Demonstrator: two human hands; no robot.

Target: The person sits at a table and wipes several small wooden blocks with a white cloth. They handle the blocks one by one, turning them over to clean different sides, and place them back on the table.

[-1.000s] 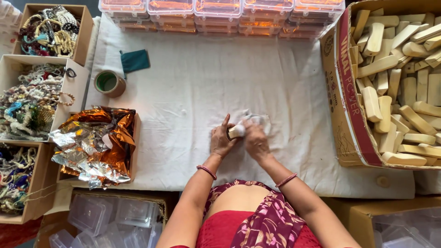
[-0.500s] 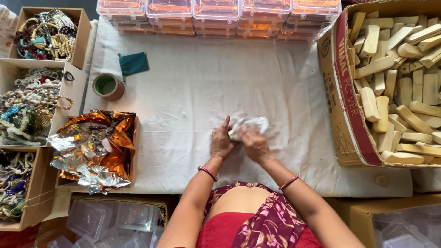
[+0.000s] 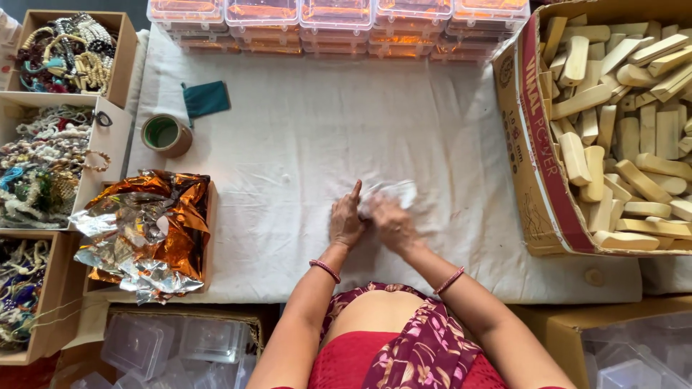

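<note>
Fingers (image 3: pixel 386 209) half-hiding blurred white wrap (image 3: pixel 396 192)

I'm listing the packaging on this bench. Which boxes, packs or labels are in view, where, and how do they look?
Cardboard carton: right side, brown with red printed flap, full of pale wooden blocks.
Clear lidded plastic boxes: stacked along far edge, orange-tinted.
Foil wrappers: left, crumpled silver and orange.
Open cardboard trays: far left, holding beaded strings.
</note>
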